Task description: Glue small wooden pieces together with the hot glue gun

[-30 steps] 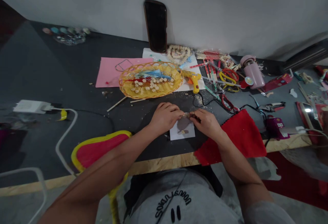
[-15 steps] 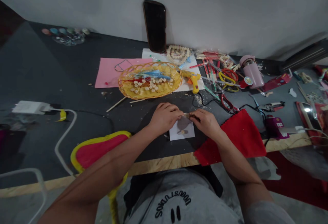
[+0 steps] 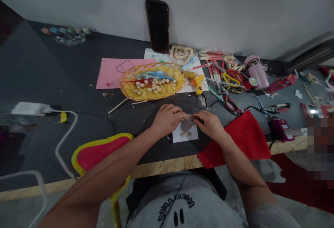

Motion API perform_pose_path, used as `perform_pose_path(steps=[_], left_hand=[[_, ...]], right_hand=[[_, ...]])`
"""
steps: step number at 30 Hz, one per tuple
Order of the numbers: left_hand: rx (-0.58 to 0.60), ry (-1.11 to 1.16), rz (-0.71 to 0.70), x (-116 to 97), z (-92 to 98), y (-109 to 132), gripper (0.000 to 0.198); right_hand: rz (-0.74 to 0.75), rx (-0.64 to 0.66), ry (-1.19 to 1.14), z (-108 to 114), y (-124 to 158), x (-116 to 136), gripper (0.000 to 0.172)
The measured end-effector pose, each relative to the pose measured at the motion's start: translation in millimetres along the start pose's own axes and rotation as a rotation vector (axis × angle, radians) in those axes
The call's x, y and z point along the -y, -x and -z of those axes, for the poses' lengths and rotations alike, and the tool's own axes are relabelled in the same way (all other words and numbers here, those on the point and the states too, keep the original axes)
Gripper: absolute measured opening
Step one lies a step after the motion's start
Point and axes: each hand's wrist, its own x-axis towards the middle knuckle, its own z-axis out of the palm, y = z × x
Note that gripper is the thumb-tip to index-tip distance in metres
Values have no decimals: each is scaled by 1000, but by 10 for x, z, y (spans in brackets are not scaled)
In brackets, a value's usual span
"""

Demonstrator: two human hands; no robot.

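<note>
Head view is showing the left hand (image 3: 168, 118) and right hand (image 3: 210, 123) pinching a small tan piece (image 3: 191, 117) together above a white card (image 3: 185, 136) on the table (image 3: 78, 78); a yellow basket (image 3: 153, 98) is sitting behind, a red cloth (image 3: 242, 137) beside.

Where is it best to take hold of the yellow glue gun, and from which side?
Take the yellow glue gun by its handle, probably from the near side: it lies flat, handle pointing toward the person, barrel crosswise behind it.
</note>
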Motion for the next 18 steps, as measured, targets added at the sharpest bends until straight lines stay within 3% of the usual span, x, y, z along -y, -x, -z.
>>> perform_pose_path(steps=[18], left_hand=[[11,-10,5,-6,14,5,15]], right_hand=[[-4,19,19,12,0,-4,7]])
